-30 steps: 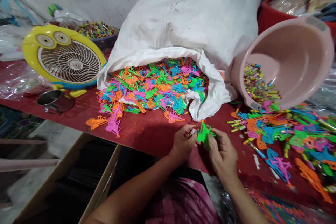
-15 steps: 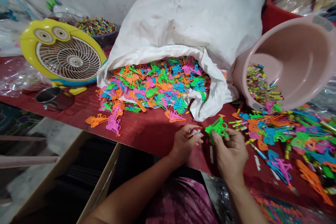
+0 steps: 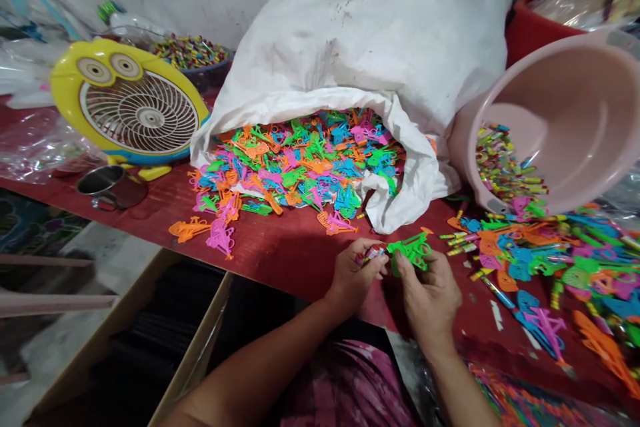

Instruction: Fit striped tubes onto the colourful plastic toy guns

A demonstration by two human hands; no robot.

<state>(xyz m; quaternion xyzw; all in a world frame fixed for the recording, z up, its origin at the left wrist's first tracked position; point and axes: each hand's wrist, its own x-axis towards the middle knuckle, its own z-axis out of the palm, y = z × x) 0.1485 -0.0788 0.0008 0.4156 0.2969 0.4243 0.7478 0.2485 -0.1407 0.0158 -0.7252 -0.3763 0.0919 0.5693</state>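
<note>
My left hand [image 3: 349, 280] is closed around a few small red-and-white wrapped tubes [image 3: 371, 254]. Between the thumb and fingers of my right hand [image 3: 431, 300] is a green plastic toy piece [image 3: 410, 251] with thin struts and a ring. Its left end meets or nearly meets the tubes; I cannot tell whether they join. Both hands are over the front of the red table [image 3: 280, 253]. Behind them, a white sack [image 3: 370, 47] spills orange, pink, green and blue pieces [image 3: 300, 160] of like kind.
Pieces with printed tubes attached [image 3: 545, 253] are heaped at right. A tipped pink basin [image 3: 565, 127] holds loose tubes [image 3: 505, 167]. At left stand a yellow fan [image 3: 140, 107] and a metal mug [image 3: 113, 187]. An open carton [image 3: 200, 327] sits below the table edge.
My right hand has moved left, bringing the green toy piece up against or close to the tubes in my left hand. The view has shifted slightly.
</note>
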